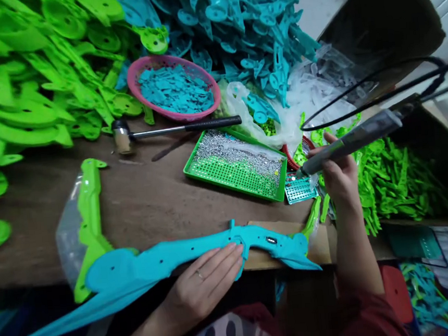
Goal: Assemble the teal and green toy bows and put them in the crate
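Brown worktable (148, 200), pale surface (313, 0) behind, dim cool light

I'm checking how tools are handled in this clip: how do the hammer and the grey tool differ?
The hammer lies untouched on the bench, while the grey tool is gripped in the right hand.
The hammer has a two-toned head across a slim metal shaft; the grey tool is a thicker cylinder narrowing towards its tip.
Both are long and narrow.
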The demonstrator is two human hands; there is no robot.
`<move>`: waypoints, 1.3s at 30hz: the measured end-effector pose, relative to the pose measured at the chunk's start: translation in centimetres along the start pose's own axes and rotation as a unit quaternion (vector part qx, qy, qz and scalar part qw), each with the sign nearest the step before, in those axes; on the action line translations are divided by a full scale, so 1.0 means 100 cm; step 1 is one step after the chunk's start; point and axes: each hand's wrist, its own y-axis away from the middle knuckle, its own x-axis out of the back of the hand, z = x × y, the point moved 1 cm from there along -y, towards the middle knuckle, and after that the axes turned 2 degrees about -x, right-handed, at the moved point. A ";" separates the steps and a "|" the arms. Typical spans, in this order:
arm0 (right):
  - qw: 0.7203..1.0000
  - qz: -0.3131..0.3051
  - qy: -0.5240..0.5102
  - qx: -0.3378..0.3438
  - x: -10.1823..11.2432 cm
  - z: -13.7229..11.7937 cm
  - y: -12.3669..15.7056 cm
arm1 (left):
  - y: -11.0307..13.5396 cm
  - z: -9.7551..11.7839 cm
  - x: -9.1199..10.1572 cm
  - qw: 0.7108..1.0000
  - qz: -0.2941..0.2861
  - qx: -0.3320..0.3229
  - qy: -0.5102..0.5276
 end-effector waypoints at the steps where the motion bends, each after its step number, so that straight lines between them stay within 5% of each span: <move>1: 1.000 -0.029 -0.004 -0.004 -0.010 0.000 -0.006 | -0.001 -0.003 0.000 1.000 0.000 -0.013 0.003; 5: 0.993 -0.098 -0.066 0.028 -0.060 0.005 -0.011 | 0.001 -0.008 -0.001 1.000 -0.007 -0.026 0.015; 10: 0.990 -0.011 -0.059 0.128 -0.097 0.027 0.017 | 0.008 -0.007 -0.005 0.999 -0.008 -0.014 0.038; 17: 0.991 0.030 -0.001 0.129 -0.105 0.053 0.035 | 0.006 -0.006 -0.006 0.999 -0.004 0.001 0.043; 33: 0.988 0.056 0.056 0.134 -0.108 0.055 0.034 | 0.004 -0.002 -0.002 0.999 -0.004 0.020 0.040; 39: 0.987 0.048 0.051 0.146 -0.113 0.026 0.033 | 0.006 0.001 -0.002 0.999 -0.014 0.028 0.030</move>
